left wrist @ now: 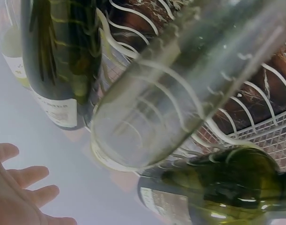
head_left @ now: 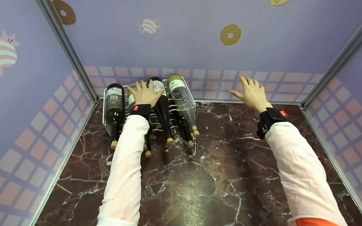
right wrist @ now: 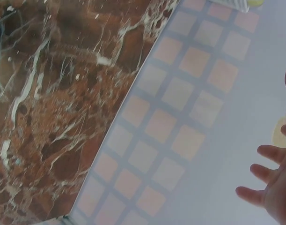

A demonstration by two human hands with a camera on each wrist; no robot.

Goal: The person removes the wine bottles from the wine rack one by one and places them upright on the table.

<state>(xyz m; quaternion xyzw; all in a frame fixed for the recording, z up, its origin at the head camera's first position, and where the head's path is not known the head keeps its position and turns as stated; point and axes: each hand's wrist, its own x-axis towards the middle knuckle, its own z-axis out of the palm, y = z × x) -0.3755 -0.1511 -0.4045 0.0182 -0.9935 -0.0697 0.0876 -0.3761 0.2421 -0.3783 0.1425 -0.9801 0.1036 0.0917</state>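
Wine bottles lie in a white wire rack (head_left: 194, 105), their necks pointing toward me. My left hand (head_left: 145, 95) is spread over the rack's middle and holds nothing. In the left wrist view a clear bottle (left wrist: 147, 112) crosses the centre, and the fingers of the left hand (left wrist: 21, 187) show apart from it. A dark bottle (head_left: 114, 103) lies left of that hand. Another dark bottle (head_left: 164, 113) and a clear bottle with a pale label (head_left: 181, 97) lie to its right. My right hand (head_left: 252, 94), fingers spread and holding nothing, hovers right of the rack before the back wall.
The brown marbled surface (head_left: 200, 182) extends toward me, with small white flecks near the rack. Purple panels enclose it: a left wall (head_left: 27, 103), a back wall (head_left: 187, 40) and a right wall (head_left: 357, 110). The rack stands near the back left corner.
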